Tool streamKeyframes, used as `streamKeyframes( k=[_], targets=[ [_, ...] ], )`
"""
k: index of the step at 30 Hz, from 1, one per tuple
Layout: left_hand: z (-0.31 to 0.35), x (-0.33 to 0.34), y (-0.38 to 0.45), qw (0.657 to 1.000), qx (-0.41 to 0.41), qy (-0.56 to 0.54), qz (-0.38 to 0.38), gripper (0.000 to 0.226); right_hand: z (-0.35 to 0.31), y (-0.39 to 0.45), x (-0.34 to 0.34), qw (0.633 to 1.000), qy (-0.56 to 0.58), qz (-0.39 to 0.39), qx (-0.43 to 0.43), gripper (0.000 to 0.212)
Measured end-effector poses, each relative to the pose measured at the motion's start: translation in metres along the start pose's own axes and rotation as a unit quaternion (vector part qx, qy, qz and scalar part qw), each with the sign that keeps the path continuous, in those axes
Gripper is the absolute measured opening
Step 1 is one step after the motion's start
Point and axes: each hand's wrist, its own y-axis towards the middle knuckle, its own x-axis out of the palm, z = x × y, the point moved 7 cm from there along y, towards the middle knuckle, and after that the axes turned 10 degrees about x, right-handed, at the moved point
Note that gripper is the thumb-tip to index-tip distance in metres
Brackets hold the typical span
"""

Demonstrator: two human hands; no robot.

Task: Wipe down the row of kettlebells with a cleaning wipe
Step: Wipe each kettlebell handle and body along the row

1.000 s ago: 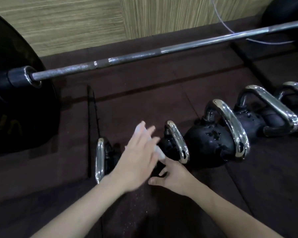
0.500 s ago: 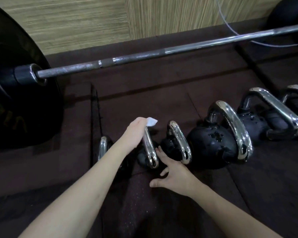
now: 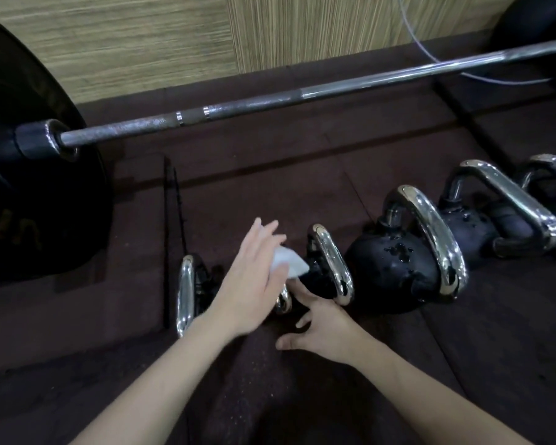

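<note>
Pressing wipe [image 3: 288, 264] under left hand [image 3: 249, 284], kettlebell [image 3: 283, 298] handle beneath

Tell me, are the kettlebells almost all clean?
Hard to say. The bigger kettlebell carries wet drops, so it may already be wiped. Right now the left hand presses the white wipe on a small kettlebell it mostly hides, while the right hand rests on the floor beside it. The smallest kettlebell at the left end looks untouched.
</note>
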Motion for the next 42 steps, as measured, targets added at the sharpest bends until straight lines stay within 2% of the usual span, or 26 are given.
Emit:
streamKeyframes(
  k=[2,4,6,8,10,12,14,15,17,20,24,27,29,31,33,35,38,42],
  targets=[
    [-0.022,-0.005,0.026,0.99,-0.103,-0.1,0.014,0.04,0.001,0.0,-0.001,1.0,-0.006,-0.004,-0.002,0.129],
    [-0.04,-0.008,0.039,0.951,-0.238,-0.199,0.015,0.032,0.001,-0.001,-0.001,1.0,-0.012,-0.01,0.001,0.129],
    [-0.041,-0.006,0.038,0.931,-0.283,-0.23,-0.004,0.03,0.002,-0.001,-0.001,1.0,-0.012,-0.016,0.003,0.129],
    [-0.031,-0.004,0.025,0.95,-0.237,-0.201,0.012,0.037,0.002,0.001,-0.001,1.0,-0.002,-0.013,-0.005,0.131],
    [-0.007,0.002,0.001,0.984,-0.12,-0.127,0.019,0.053,0.001,0.003,-0.001,1.0,0.001,-0.006,-0.006,0.127],
    [0.017,0.016,-0.028,0.999,-0.03,-0.039,0.012,0.063,0.004,0.004,0.0,1.0,0.0,0.009,0.003,0.116],
    [0.031,0.03,-0.052,1.0,-0.005,0.011,0.012,0.068,0.005,0.006,0.0,0.999,0.029,0.015,-0.008,0.113],
    [0.034,0.034,-0.058,1.0,-0.016,-0.01,0.019,0.07,0.004,0.005,0.001,0.999,0.041,0.009,-0.014,0.118],
    [0.034,0.035,-0.061,0.991,-0.057,-0.106,0.056,0.073,-0.001,0.004,0.003,0.999,0.036,-0.002,-0.022,0.116],
    [0.013,0.034,-0.041,0.947,-0.183,-0.244,0.101,0.078,-0.001,0.006,0.003,0.999,0.031,-0.009,-0.016,0.125],
    [-0.011,0.02,0.012,0.923,-0.314,-0.198,0.101,0.082,0.006,0.006,0.004,0.999,0.029,-0.017,0.015,0.133],
    [-0.037,-0.001,0.043,0.89,-0.415,-0.173,0.075,0.057,0.003,0.002,0.002,0.999,0.025,-0.025,0.011,0.129],
    [-0.045,-0.006,0.054,0.871,-0.439,-0.217,0.039,0.031,0.003,0.0,0.0,0.999,0.018,-0.029,0.012,0.125],
    [-0.041,-0.007,0.056,0.869,-0.438,-0.229,0.023,0.016,0.003,0.0,0.0,0.999,0.017,-0.033,0.016,0.123],
    [-0.03,-0.007,0.048,0.891,-0.423,-0.162,0.026,0.015,0.005,0.001,0.0,0.999,0.018,-0.032,0.019,0.124],
    [-0.013,-0.004,0.028,0.912,-0.38,-0.131,0.08,0.034,0.006,0.003,0.001,0.999,0.027,-0.026,0.025,0.127],
    [0.02,0.018,-0.013,0.927,-0.279,-0.204,0.148,0.036,0.01,0.008,0.006,0.999,0.034,-0.022,0.008,0.122],
    [0.042,0.047,-0.05,0.934,-0.247,-0.195,0.168,0.063,0.012,0.017,0.009,0.999,0.016,-0.023,-0.021,0.103]
  ],
)
